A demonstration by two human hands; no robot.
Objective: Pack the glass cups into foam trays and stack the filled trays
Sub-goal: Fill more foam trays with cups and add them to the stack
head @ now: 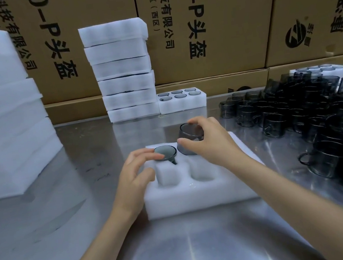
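Our right hand (207, 140) grips a brittle, slick smoked-glass cup (190, 137) by its rim; left hand (137, 172), fingers relaxed, touches the seated cup (165, 152).

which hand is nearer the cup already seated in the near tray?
Left. The left hand has fingertips at the rim of the seated cup. The right hand is beside it, holding a second cup over the neighbouring pocket.

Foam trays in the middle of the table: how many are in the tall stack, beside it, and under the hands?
Tall stack: 6
Filled tray beside it: 1
Front tray being filled: 1
Total: 8
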